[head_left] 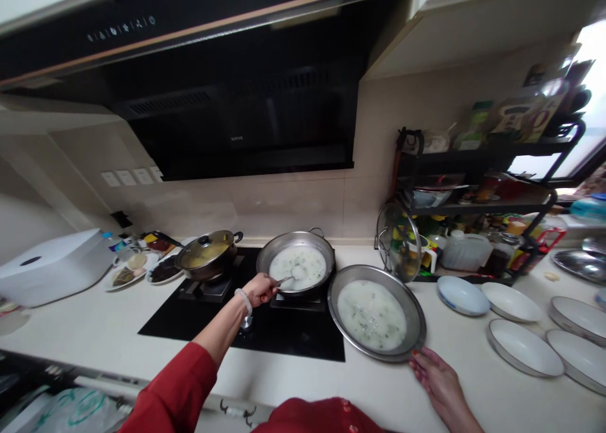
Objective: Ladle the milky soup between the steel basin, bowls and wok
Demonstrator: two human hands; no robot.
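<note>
My left hand (262, 289), with a pale bracelet at the wrist, is closed round the handle of a metal ladle (285, 280). The ladle's bowl dips into white, green-flecked porridge or soup in a steel wok (264, 251) on the right burner. At the lower right, my right hand (438, 376) pinches the rim of a wide steel basin (416, 310), thumb on top and fingers partly hidden below. The basin sits on the counter beside the hob and holds the same white, green-flecked liquid.
A lidded pot (206, 259) stands on the left burner, near plates of food (127, 272). A glass lid (400, 243) leans against the black rack (478, 209). Several shallow bowls (523, 351) stand on the right counter. The range hood (246, 105) overhangs the hob.
</note>
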